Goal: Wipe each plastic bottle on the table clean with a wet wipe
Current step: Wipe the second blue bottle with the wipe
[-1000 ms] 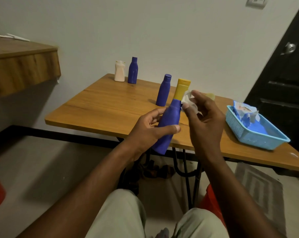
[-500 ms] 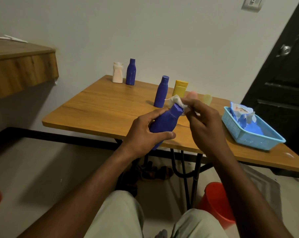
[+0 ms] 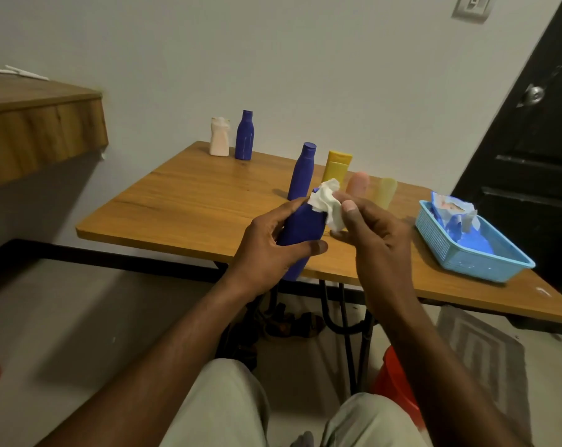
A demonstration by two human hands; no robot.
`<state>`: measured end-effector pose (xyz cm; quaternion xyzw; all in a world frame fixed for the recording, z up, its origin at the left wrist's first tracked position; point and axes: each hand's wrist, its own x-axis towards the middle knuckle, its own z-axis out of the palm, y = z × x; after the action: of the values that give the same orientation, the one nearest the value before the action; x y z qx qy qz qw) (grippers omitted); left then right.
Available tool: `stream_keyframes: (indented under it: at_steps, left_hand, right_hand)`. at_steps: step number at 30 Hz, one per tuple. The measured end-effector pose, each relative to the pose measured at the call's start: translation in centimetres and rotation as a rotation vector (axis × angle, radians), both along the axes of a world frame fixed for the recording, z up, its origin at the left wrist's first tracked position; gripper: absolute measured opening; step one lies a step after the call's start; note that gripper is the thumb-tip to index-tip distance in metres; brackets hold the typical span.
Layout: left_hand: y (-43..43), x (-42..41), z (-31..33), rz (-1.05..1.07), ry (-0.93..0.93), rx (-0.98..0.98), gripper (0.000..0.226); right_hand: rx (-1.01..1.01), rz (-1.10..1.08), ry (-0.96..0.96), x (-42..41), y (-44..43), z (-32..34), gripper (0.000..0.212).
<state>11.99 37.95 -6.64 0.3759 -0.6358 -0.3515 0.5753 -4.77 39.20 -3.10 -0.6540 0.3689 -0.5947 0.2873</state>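
A wooden table (image 3: 192, 201) stands against a pale wall. Nearest, the left hand (image 3: 266, 246) grips the blue bottle (image 3: 300, 230) round its body, tilted over the table's edge. The right hand (image 3: 373, 240) pinches a crumpled wet wipe (image 3: 326, 204) against its neck. Hard rubbing might twist the bottle loose; it looks smooth, matte and capped. Just beyond the hands stand a second blue bottle (image 3: 302, 172) and a yellow bottle (image 3: 337, 162).

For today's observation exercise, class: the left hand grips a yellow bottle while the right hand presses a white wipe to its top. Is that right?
Not quite. The head view shows the left hand gripping a blue bottle, not a yellow one. The right hand does press the white wipe to its top.
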Motion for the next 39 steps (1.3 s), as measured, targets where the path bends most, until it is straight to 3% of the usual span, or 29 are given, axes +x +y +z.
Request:
stream_keyframes:
  at_steps: [5,10,14,19,24,30,34,39]
  left_hand:
    - [0.2,-0.3,-0.3,-0.013,-0.09,0.011,0.076]
    - [0.3,-0.9,-0.3,-0.01,-0.084,0.006,0.078]
    - [0.4,-0.4,-0.1,0.006,-0.104,0.006,0.071]
    - [0.4,-0.1,0.1,-0.007,-0.072,0.025,0.071]
    - [0.5,0.5,0.6,-0.096,0.018,0.057,0.066]
    - [0.7,-0.2,0.5,-0.061,-0.059,0.06,0.057]
    - [0.7,-0.1,0.6,-0.043,-0.086,0.058,0.057]
    - [0.7,0.6,0.7,-0.075,-0.021,0.094,0.066]
  right_hand:
    - [0.049,-0.069,-0.112,0.6,-0.2,-0.9,0.023]
    - [0.185,0.002,-0.257,1.4,-0.6,0.0,0.048]
    - [0.23,0.015,-0.264,1.7,-1.2,0.2,0.062]
    - [0.213,0.096,-0.235,1.6,-1.1,0.4,0.044]
    - [0.232,0.254,-0.203,0.1,-1.5,0.9,0.043]
    - [0.139,0.094,-0.081,0.6,-1.7,0.6,0.057]
    - [0.119,0.084,-0.094,1.0,-1.7,0.3,0.042]
    - [0.179,0.222,-0.117,-0.1,-2.2,0.6,0.03]
